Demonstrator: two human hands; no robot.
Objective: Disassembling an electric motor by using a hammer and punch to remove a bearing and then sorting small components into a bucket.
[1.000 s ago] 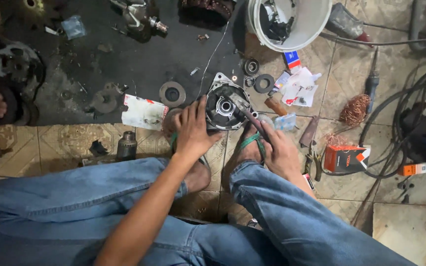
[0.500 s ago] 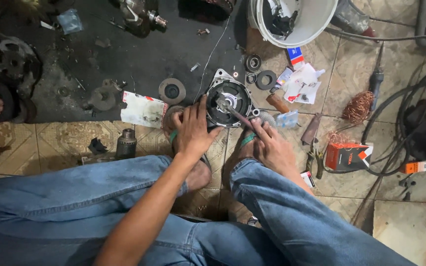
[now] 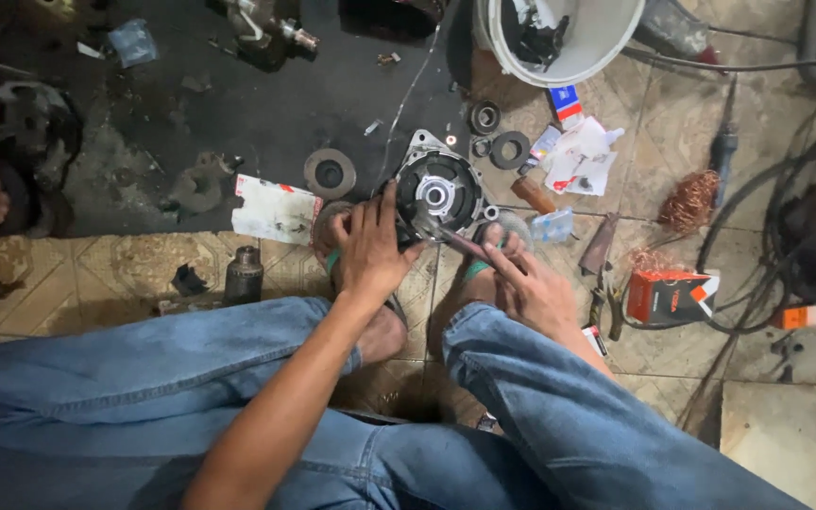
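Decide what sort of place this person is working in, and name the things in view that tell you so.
Probably an informal repair workshop, with the work done on the floor. A round metal motor housing lies between the person's feet, with loose metal rings beside it, a bundle of copper wire and pliers on the stained tiled floor.

White bucket [image 3: 606,42] cut off by top edge.
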